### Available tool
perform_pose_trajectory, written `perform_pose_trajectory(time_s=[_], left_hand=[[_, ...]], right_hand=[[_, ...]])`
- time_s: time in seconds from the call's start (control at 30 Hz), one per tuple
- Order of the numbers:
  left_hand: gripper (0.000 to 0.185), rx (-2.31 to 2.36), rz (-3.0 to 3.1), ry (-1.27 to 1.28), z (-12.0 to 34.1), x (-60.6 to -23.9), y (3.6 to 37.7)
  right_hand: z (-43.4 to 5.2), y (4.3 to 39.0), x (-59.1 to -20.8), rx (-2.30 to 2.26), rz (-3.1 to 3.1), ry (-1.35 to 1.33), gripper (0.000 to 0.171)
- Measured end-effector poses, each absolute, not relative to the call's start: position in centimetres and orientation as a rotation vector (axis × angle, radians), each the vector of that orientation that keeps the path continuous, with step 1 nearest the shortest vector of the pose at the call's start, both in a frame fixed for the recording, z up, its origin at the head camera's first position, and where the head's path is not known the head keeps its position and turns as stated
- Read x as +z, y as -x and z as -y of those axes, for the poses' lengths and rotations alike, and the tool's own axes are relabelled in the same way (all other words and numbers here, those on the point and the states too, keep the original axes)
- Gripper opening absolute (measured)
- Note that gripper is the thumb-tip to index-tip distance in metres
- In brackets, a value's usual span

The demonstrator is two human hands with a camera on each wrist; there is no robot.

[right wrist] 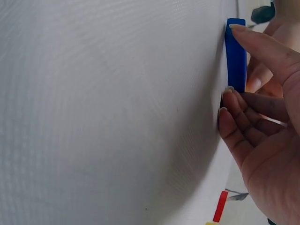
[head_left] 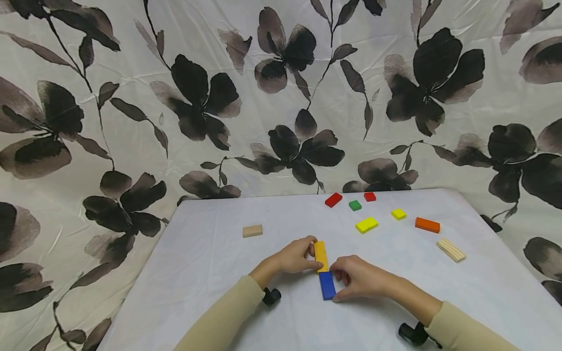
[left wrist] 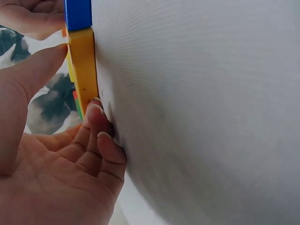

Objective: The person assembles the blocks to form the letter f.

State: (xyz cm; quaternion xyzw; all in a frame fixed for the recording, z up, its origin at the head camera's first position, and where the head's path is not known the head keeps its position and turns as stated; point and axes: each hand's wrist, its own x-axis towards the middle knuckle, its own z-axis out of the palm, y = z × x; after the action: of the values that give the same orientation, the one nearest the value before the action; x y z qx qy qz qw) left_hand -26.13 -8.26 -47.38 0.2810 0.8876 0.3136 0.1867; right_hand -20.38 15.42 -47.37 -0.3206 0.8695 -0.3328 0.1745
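Nearest to the person, the right hand pinches the blue block, thumb on one long side and fingers on the other. It lies flat on the white bench. Just past it, the left hand pinches the orange-yellow block the same way, with curled fingers at its far side. The two blocks touch end to end and make one straight line, so it looks as if both hands squeeze the sides to keep the ends lined up.

Farther back on the left lies a plain wood block, alone. On the right lie a ridged wood block, an orange block, a long yellow block and a small yellow block. At the far edge sit a red block, a green block and a small red block. Behind hangs a flowered cloth.
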Motion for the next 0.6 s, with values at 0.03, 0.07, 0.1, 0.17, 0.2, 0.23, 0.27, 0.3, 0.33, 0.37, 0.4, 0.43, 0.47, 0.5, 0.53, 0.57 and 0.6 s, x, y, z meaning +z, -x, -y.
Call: perform_pose_trajectory(time_s=[0.03,0.07,0.1,0.17,0.2,0.23,0.27,0.3,0.33,0.37,0.4,0.43,0.47,0.5,0.53,0.57,0.6], left_hand=[[0.063,0.886,-2.497,-0.788,8.26,-47.4,26.16],[0.062,0.886,-2.496,-0.785,8.26,-47.42,26.18],[0.062,0.886,-2.496,-0.781,8.25,-47.45,26.21],[0.062,0.883,-2.496,-0.777,8.25,-47.51,26.25],[0.062,0.882,-2.495,-0.774,8.24,-47.53,26.27],[0.062,0.881,-2.496,-0.772,8.24,-47.55,26.3],[0.062,0.881,-2.495,-0.771,8.24,-47.55,26.31],[0.062,0.88,-2.495,-0.77,8.24,-47.55,26.33],[0.062,0.882,-2.494,-0.77,8.26,-47.56,26.32],[0.062,0.884,-2.494,-0.771,8.28,-47.57,26.32],[0.061,0.886,-2.494,-0.772,8.3,-47.59,26.32],[0.061,0.886,-2.494,-0.774,8.31,-47.63,26.32],[0.06,0.887,-2.494,-0.776,8.33,-47.65,26.32],[0.06,0.889,-2.494,-0.779,8.34,-47.67,26.33],[0.06,0.89,-2.494,-0.782,8.34,-47.69,26.34],[0.06,0.889,-2.494,-0.785,8.34,-47.72,26.35],[0.06,0.888,-2.493,-0.787,8.33,-47.74,26.36]], right_hand=[[-15.35,20.36,-47.42,-0.942,-2.471,0.91,0.056],[-15.3,20.35,-47.48,-0.935,-2.479,0.908,0.056],[-15.24,20.34,-47.52,-0.929,-2.485,0.905,0.056],[-15.16,20.3,-47.53,-0.92,-2.496,0.899,0.056],[-15.14,20.28,-47.53,-0.919,-2.499,0.895,0.056],[-15.11,20.26,-47.51,-0.918,-2.5,0.891,0.056],[-15.09,20.24,-47.45,-0.916,-2.5,0.886,0.056],[-15.06,20.21,-47.41,-0.922,-2.501,0.885,0.056],[-15.04,20.18,-47.39,-0.92,-2.505,0.882,0.056],[-15.0,20.16,-47.35,-0.918,-2.509,0.881,0.056],[-14.98,20.14,-47.31,-0.914,-2.513,0.881,0.056],[-14.95,20.13,-47.26,-0.912,-2.517,0.881,0.056],[-14.92,20.14,-47.23,-0.903,-2.523,0.883,0.055],[-14.88,20.14,-47.18,-0.894,-2.529,0.885,0.054],[-14.87,20.15,-47.12,-0.88,-2.535,0.885,0.053],[-14.86,20.14,-47.05,-0.871,-2.538,0.887,0.051],[-14.85,20.13,-47.0,-0.864,-2.539,0.888,0.049]])
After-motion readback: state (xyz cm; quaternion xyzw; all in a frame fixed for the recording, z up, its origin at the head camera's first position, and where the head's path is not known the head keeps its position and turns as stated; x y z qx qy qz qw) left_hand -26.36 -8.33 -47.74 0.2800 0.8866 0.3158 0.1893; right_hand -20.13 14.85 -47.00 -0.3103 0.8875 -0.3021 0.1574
